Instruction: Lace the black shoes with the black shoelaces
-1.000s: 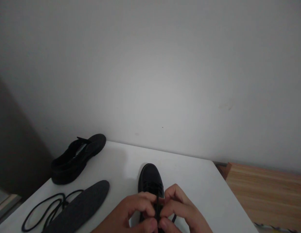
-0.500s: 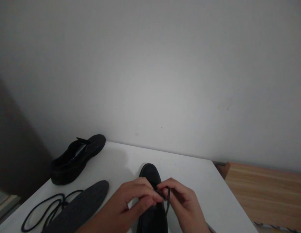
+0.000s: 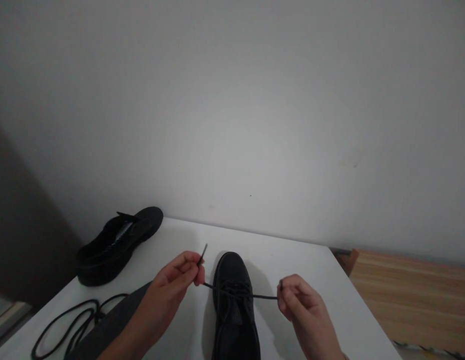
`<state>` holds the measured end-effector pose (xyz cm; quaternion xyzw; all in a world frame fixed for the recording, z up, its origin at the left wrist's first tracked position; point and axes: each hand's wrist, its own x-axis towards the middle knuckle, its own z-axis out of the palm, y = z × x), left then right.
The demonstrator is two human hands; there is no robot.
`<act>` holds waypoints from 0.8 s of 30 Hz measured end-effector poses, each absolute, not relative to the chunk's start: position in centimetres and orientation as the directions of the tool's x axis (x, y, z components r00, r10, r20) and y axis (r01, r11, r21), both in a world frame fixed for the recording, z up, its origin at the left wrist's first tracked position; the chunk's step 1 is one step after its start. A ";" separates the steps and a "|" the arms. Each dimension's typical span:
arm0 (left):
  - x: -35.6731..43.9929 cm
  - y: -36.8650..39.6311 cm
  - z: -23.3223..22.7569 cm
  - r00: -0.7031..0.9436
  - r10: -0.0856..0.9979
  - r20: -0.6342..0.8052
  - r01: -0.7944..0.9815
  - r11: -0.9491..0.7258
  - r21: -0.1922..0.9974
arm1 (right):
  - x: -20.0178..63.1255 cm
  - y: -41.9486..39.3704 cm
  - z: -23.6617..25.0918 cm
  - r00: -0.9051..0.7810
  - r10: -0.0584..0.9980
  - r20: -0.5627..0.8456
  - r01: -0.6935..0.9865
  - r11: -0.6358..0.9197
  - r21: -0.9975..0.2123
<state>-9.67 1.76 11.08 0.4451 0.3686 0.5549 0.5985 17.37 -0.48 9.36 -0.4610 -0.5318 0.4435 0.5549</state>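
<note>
A black shoe (image 3: 232, 270) stands on the white table, its toe pointing toward the wall. A dark shoelace (image 3: 265, 297) runs across its throat and stretches out to both sides. To the left of the shoe, my left hand (image 3: 179, 275) pinches one end of the lace, with the tip sticking up above the fingers. My right hand (image 3: 302, 305) is closed on the other end, to the right of the shoe. Both hands are apart from the shoe, and the lace between them looks taut.
A second black shoe (image 3: 115, 245) without a visible lace stands at the table's (image 3: 300, 260) back left. A grey insole (image 3: 115, 310) lies partly under my left forearm, beside a loose coiled lace (image 3: 63, 330). A wooden surface (image 3: 408, 295) is at the right, and a wall behind.
My hands were together over the shoe; they have moved apart, left and right, pulling the lace out to both sides. The shoe's throat is now uncovered.
</note>
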 end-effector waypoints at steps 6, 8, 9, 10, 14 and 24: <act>-10.3 1.3 10.2 0.241 0.954 0.180 0.301 -0.250 0.920 | 17.4 -1.2 9.7 -0.154 0.968 0.196 0.285 0.234 -0.930; -10.3 1.1 10.0 0.296 0.929 0.223 0.407 -0.334 0.850 | 17.1 -1.1 9.6 -0.218 0.954 0.205 0.391 0.277 -0.877; -10.2 1.1 10.0 0.325 0.911 0.253 0.438 -0.382 0.814 | 17.0 -1.1 9.6 -0.249 0.946 0.209 0.446 0.303 -0.842; -10.2 1.1 10.0 0.355 0.891 0.283 0.461 -0.431 0.776 | 16.9 -1.1 9.6 -0.279 0.936 0.212 0.494 0.330 -0.804; -10.0 1.2 10.1 0.472 0.796 0.379 0.500 -0.595 0.629 | 16.8 -1.0 9.6 -0.327 0.917 0.227 0.586 0.386 -0.712; -10.2 1.3 10.5 0.560 0.751 0.349 0.522 -0.647 0.556 | 16.4 -1.2 10.3 -0.380 0.886 0.266 0.568 0.450 -0.688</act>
